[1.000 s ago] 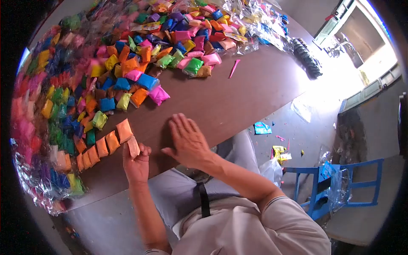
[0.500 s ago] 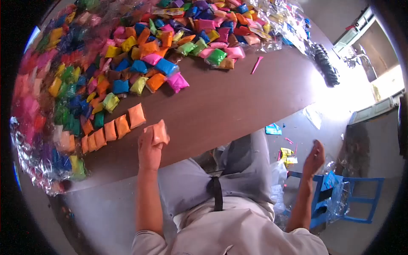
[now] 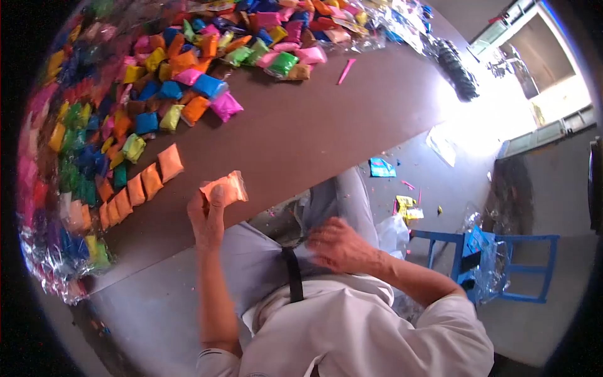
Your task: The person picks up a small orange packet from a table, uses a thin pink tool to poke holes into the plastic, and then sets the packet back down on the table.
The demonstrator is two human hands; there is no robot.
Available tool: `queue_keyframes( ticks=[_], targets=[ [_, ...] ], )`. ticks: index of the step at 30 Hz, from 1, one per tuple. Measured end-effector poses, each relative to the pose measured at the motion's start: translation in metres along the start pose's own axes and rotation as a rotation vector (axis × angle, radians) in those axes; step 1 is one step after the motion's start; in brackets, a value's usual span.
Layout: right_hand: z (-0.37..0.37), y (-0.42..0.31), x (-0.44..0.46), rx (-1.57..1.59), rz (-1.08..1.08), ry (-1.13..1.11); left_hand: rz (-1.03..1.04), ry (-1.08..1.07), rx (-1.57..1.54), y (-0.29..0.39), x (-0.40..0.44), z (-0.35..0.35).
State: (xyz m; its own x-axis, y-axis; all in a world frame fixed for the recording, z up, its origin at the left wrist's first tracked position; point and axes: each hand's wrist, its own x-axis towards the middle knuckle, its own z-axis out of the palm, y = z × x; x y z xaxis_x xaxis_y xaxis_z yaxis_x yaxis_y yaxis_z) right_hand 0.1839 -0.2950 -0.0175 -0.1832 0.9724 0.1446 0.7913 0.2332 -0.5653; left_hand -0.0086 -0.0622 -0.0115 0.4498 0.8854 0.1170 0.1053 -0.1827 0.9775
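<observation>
My left hand (image 3: 207, 220) is closed on a light orange clay packet (image 3: 232, 187) in clear wrapping, with the thumb pressed across it, above the near part of the brown table (image 3: 270, 144). To its left, several orange packets lie side by side in a slanted row, the largest packet (image 3: 169, 162) at the far end. My right hand (image 3: 339, 245) hovers over my lap, apart from the packet. Its fingers are smeared by motion, and no object shows in them.
A heap of colourful packets (image 3: 207, 85) covers the table's far and left parts. A pink stick (image 3: 345, 71) and a black coiled object (image 3: 456, 70) lie farther right. On the floor are wrappers (image 3: 382, 167); a blue chair (image 3: 527, 269) stands at my right.
My right hand has swung in from the far right to over my lap. The left hand still grips the orange packet, which is now turned more sideways. The view has shifted slightly.
</observation>
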Motion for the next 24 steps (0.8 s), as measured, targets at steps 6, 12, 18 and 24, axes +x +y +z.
queue_keyframes(
  ticks=[6, 12, 18, 24],
  targets=[
    [-0.046, 0.172, -0.13, -0.184, 1.406, 0.481, 0.056, -0.018, 0.095, 0.004, -0.002, 0.001],
    [-0.004, 0.138, -0.088, -0.036, 0.707, 0.406, 0.083, 0.023, 0.084, 0.008, 0.005, 0.007],
    [0.007, 0.122, -0.014, -0.308, 0.198, -0.048, 0.059, 0.026, 0.057, 0.006, 0.004, 0.003],
    [-0.017, 0.284, -0.073, -0.219, 1.563, 0.095, 0.037, 0.054, -0.015, 0.011, 0.001, 0.003]
  ],
)
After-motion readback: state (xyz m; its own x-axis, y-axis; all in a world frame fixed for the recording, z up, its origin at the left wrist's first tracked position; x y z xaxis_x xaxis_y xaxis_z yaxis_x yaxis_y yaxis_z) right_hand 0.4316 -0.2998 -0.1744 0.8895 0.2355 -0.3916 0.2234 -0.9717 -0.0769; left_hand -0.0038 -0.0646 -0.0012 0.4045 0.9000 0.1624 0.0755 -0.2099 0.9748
